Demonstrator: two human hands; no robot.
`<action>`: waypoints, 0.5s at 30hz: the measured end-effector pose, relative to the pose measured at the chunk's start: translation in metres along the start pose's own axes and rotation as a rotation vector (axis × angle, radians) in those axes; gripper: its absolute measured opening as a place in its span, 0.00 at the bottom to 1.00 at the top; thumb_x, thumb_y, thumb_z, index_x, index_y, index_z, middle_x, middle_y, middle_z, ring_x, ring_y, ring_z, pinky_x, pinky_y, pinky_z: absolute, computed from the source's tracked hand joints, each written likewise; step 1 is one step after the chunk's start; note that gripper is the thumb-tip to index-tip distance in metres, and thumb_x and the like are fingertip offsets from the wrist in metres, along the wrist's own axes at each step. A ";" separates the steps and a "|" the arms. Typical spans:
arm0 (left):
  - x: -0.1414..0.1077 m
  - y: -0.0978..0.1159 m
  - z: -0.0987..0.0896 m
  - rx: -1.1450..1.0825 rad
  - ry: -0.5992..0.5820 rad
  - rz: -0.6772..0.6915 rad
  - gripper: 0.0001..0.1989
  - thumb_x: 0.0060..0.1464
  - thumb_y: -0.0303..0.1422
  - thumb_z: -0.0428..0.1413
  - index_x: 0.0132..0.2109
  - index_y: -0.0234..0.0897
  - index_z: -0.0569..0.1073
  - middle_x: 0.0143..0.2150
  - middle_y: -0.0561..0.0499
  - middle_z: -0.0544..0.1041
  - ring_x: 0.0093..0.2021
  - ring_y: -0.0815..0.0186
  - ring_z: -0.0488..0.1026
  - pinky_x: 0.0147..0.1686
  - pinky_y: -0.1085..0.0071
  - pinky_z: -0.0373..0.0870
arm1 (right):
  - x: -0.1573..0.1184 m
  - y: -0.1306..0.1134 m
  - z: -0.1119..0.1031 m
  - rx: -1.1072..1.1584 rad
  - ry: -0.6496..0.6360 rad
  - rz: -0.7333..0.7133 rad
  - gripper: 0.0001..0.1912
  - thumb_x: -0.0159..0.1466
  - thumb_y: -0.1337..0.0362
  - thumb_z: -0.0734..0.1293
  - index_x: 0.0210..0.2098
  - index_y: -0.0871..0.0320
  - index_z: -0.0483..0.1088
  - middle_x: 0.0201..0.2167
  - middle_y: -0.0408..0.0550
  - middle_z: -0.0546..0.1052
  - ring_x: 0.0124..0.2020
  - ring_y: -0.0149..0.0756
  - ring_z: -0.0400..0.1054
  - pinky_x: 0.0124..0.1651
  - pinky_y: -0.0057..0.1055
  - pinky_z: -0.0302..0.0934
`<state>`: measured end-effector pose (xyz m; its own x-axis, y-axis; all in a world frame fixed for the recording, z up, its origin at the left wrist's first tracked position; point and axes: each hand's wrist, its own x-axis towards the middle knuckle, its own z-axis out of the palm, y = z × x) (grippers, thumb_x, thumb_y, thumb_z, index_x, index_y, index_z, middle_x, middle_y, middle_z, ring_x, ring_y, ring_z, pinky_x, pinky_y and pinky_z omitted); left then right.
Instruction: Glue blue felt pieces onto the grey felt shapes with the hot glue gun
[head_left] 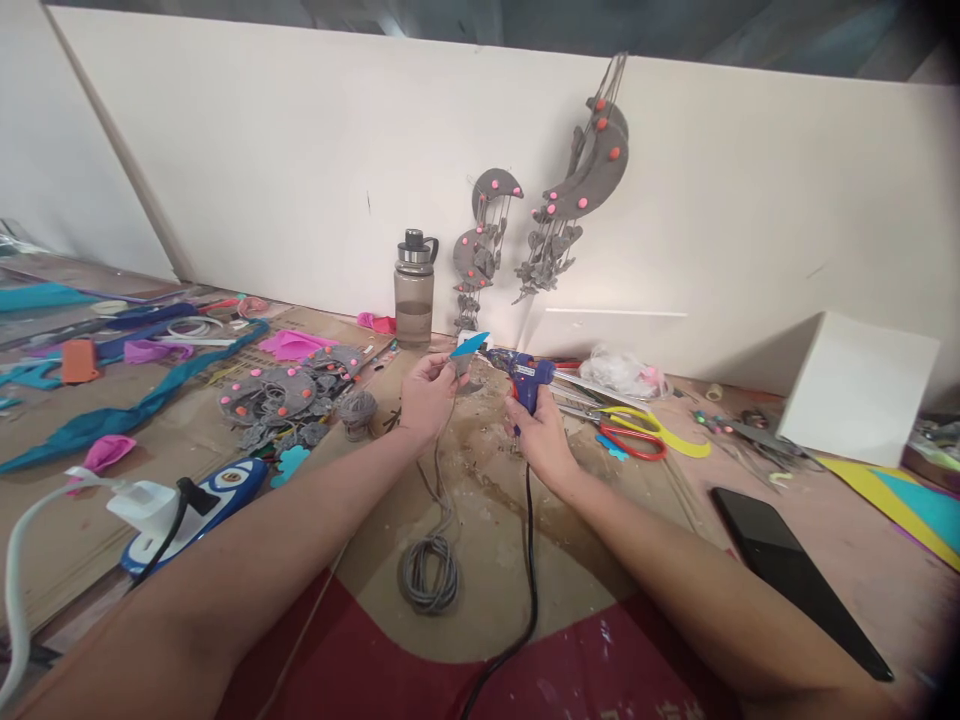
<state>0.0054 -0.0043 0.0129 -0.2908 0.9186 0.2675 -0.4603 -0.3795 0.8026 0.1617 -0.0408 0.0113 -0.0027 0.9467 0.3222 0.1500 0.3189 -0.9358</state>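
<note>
Near the middle, my left hand [429, 396] pinches a small piece [469, 345] that is blue on top with grey below. Grey cord [442, 495] hangs from around those fingers down to a coil [429, 574] on the cardboard. My right hand [541, 432] is wrapped round the handle of a blue glue gun [531, 372], whose nozzle points left, close to the blue and grey piece. Whether the nozzle touches it I cannot tell. A black cable [531, 540] runs from the gun toward the front edge.
A bottle [414, 300] stands behind my left hand. Grey moon hangings [600, 170] hang on the white wall. Scissors [634, 440] and a black phone [795, 570] lie at right. Grey decorated pieces [277, 395], yarn [358, 412] and a power strip [225, 485] are at left.
</note>
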 end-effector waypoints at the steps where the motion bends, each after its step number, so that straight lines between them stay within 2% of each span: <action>1: 0.000 0.000 0.000 -0.004 0.000 -0.006 0.13 0.44 0.36 0.65 0.35 0.34 0.73 0.34 0.49 0.79 0.35 0.67 0.77 0.44 0.63 0.75 | 0.003 0.001 0.000 0.027 0.005 0.033 0.13 0.59 0.58 0.65 0.40 0.52 0.58 0.26 0.38 0.67 0.20 0.30 0.59 0.24 0.30 0.59; 5: -0.001 0.002 0.001 -0.035 -0.004 -0.029 0.13 0.43 0.35 0.66 0.34 0.35 0.73 0.35 0.48 0.79 0.35 0.66 0.78 0.44 0.63 0.75 | 0.021 0.008 -0.006 0.074 -0.051 0.191 0.13 0.55 0.61 0.65 0.37 0.53 0.57 0.30 0.41 0.72 0.21 0.29 0.61 0.24 0.29 0.61; 7: -0.001 0.002 0.002 -0.052 -0.010 -0.028 0.12 0.44 0.35 0.66 0.34 0.35 0.73 0.35 0.48 0.79 0.35 0.66 0.78 0.44 0.63 0.75 | 0.030 0.013 -0.011 -0.067 -0.107 0.226 0.10 0.54 0.63 0.65 0.34 0.55 0.60 0.27 0.41 0.73 0.21 0.30 0.62 0.25 0.28 0.60; 10: -0.002 0.002 0.004 -0.035 -0.014 -0.017 0.11 0.45 0.34 0.65 0.34 0.35 0.73 0.35 0.49 0.79 0.34 0.67 0.77 0.44 0.63 0.75 | 0.039 0.021 -0.019 -0.516 -0.121 0.123 0.07 0.54 0.62 0.67 0.26 0.56 0.63 0.22 0.42 0.70 0.24 0.32 0.63 0.30 0.30 0.59; 12: -0.002 0.003 0.005 -0.001 -0.015 -0.010 0.10 0.46 0.33 0.64 0.35 0.34 0.73 0.34 0.49 0.79 0.34 0.68 0.77 0.44 0.63 0.75 | 0.040 0.025 -0.023 -0.769 -0.093 0.032 0.09 0.57 0.60 0.67 0.25 0.57 0.65 0.24 0.48 0.72 0.28 0.36 0.66 0.35 0.34 0.60; 15: -0.002 0.003 0.006 0.045 -0.024 0.003 0.10 0.46 0.34 0.63 0.35 0.34 0.73 0.34 0.50 0.78 0.34 0.69 0.76 0.44 0.64 0.75 | 0.038 0.026 -0.028 -0.993 -0.027 -0.087 0.14 0.61 0.56 0.65 0.26 0.60 0.67 0.32 0.61 0.74 0.38 0.46 0.68 0.45 0.42 0.60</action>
<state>0.0095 -0.0065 0.0184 -0.2715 0.9202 0.2820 -0.4214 -0.3770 0.8248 0.1936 0.0021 0.0028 -0.0737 0.9264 0.3692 0.9073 0.2159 -0.3608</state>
